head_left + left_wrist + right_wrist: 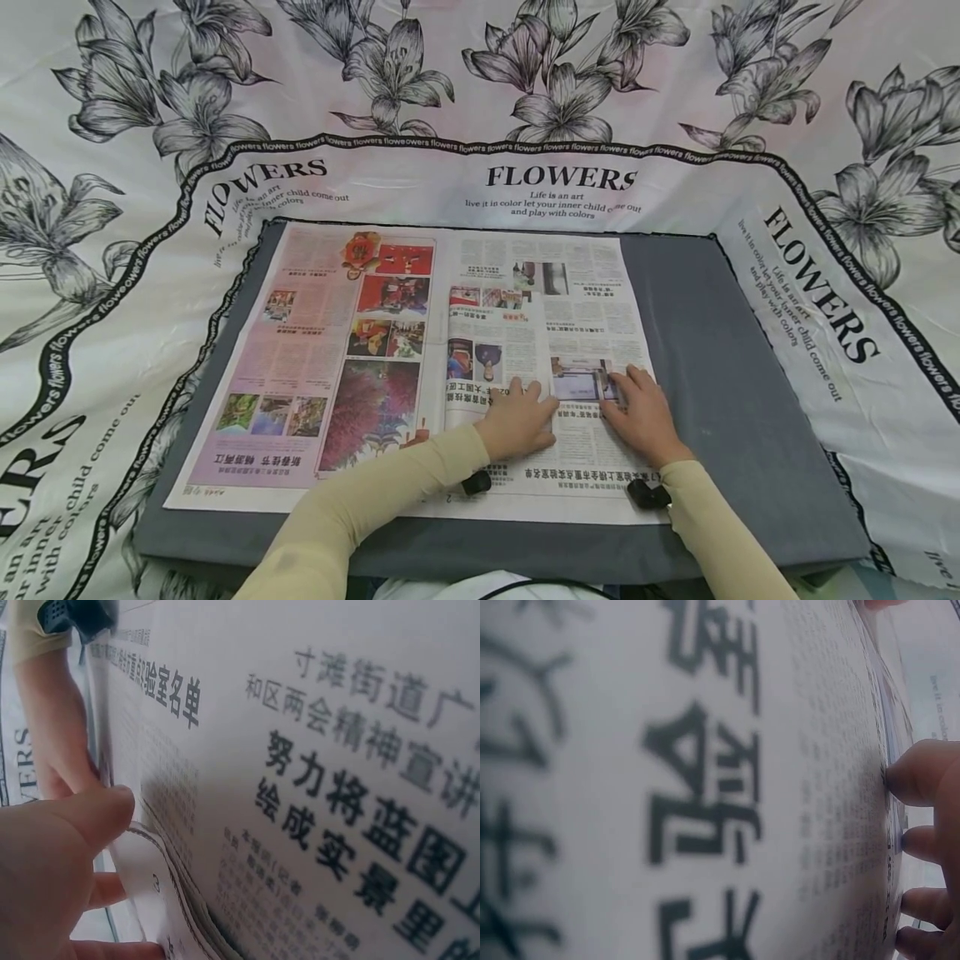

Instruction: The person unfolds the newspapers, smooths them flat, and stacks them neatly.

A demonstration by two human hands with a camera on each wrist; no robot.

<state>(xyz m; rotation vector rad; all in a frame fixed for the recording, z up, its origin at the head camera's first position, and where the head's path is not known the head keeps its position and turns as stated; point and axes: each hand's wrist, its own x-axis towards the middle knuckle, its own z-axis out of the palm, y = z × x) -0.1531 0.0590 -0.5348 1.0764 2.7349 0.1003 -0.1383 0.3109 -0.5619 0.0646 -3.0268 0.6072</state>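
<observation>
A newspaper (pixel 292 358) lies spread out over a grey tabletop, its print upside down in the head view. My left hand (pixel 517 421) rests on the right-hand page, fingers spread. In the left wrist view, its thumb (pixel 112 810) lies beside layered, curving paper edges (pixel 184 889); whether paper lies under the fingers is partly hidden. Farther right, my right hand (pixel 641 417) touches the same page near its right side, fingertips by a printed photo (pixel 577 379). The right wrist view shows its fingers (pixel 922 844) apart, touching the paper, with nothing gripped.
Grey tabletop (pixel 720 375) shows around the newspaper, widest on the right. White cloth with printed flowers (pixel 555 192) surrounds the table on the far side and both flanks. A black wrist camera (pixel 476 482) sits by the left wrist, another (pixel 648 493) by the right.
</observation>
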